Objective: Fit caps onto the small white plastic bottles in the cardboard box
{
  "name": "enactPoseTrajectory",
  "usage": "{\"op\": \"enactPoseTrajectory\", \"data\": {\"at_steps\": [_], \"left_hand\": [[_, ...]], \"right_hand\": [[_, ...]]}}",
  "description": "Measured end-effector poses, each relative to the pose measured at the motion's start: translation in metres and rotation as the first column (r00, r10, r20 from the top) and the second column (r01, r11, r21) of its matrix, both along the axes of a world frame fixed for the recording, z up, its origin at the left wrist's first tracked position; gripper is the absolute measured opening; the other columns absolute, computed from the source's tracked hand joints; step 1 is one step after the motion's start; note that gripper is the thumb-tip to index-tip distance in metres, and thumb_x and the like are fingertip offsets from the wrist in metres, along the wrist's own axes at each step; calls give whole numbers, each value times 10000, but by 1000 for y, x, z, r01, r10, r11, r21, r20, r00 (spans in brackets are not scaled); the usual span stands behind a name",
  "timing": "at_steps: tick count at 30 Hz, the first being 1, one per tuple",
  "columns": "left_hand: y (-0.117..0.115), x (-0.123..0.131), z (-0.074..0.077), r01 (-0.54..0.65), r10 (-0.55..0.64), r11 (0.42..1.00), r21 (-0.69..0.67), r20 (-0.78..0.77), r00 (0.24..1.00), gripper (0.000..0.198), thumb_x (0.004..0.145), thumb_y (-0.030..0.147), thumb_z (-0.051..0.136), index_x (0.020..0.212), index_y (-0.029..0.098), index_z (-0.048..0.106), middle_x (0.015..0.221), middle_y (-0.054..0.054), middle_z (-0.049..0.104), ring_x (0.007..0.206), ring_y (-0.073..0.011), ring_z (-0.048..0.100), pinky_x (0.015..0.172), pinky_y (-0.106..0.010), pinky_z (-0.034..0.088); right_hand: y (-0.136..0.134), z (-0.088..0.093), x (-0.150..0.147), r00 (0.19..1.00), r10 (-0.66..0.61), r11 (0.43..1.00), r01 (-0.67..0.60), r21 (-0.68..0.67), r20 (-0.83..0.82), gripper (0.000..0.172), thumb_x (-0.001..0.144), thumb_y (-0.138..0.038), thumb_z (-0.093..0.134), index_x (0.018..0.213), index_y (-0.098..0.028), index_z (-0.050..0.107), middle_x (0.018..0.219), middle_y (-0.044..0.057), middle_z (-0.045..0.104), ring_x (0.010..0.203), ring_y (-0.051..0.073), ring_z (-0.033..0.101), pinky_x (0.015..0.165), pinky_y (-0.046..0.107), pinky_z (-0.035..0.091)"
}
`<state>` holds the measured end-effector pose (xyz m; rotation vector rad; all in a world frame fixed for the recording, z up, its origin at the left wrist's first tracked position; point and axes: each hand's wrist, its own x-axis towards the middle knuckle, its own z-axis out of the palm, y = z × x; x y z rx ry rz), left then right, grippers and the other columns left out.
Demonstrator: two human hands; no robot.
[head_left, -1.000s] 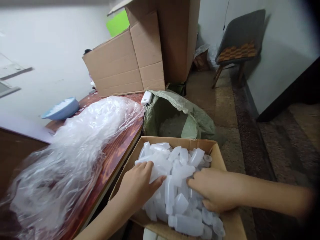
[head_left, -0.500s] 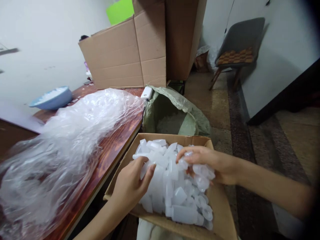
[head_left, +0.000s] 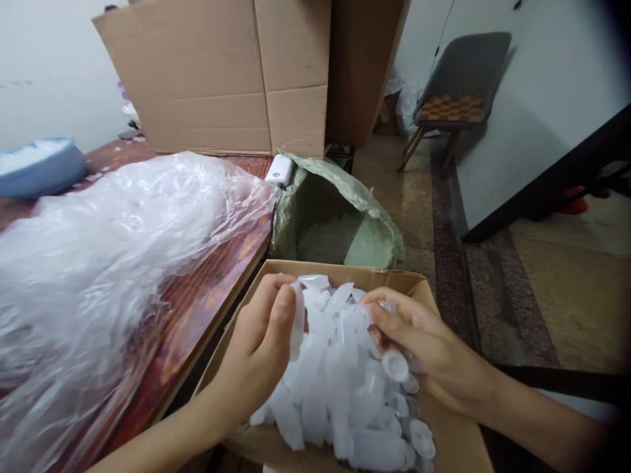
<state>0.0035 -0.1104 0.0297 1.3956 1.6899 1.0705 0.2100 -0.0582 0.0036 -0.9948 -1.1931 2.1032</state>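
A cardboard box (head_left: 428,295) in front of me is heaped with translucent white plastic bottles (head_left: 377,449) and small round translucent caps (head_left: 395,365). My left hand (head_left: 263,328) is closed at the heap's left side, thumb and fingers pinching one slim translucent plastic bottle (head_left: 298,322), partly hidden by the hand. On the right of the heap, my right hand (head_left: 419,341) curls over several caps, with the thumb and index finger pinching one near the fingertips. Some of what lies in that palm is hidden.
Left, a reddish wooden table (head_left: 231,253) carries a crumpled clear plastic sheet (head_left: 123,230), a blue basin (head_left: 44,167) and a small white device (head_left: 279,169). Beyond the box stands an open green sack (head_left: 340,217). Large cardboard (head_left: 211,79) rises behind; a grey chair (head_left: 461,79) is farther right.
My left hand has lifted a bottle slightly from the heap and now pinches it upright. My right hand has turned, bringing thumb and index finger together on a cap. The view has shifted.
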Motion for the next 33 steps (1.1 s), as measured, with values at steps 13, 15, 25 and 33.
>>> {"op": "enactPoseTrajectory", "data": {"at_steps": [13,15,25,33], "left_hand": [[4,0,-7,215,-262,958,191,273,925,117,959,301,535,1050,245,488,1078,-22,681,946,-145,661,815,-267,553],[1,-4,-8,267,-301,936,230,132,944,123,952,255,540,1071,257,507,1082,-8,678,1015,-142,642,847,-244,527],[-1,-7,-9,275,-282,939,206,8,959,106,969,283,477,1006,235,564,869,5,702,676,-98,644,585,-205,500],[-3,-13,-15,311,-303,941,137,-77,950,186,980,293,438,911,199,583,682,23,625,562,-83,583,540,-202,433]], "right_hand": [[-8,10,-13,897,167,836,-348,423,408,166,945,-332,548,1083,-240,546,1081,25,626,1002,187,582,886,324,465],[-7,10,-14,917,125,866,-288,410,379,176,945,-377,553,1050,-236,560,1038,19,640,943,177,602,817,293,484],[-12,2,-8,928,116,887,-256,384,353,416,908,-612,511,1084,-239,563,670,-25,542,528,109,497,463,212,381],[-13,-7,-5,938,82,916,-203,346,336,303,931,-543,522,1025,-258,562,687,-37,552,528,88,511,461,179,423]]}}
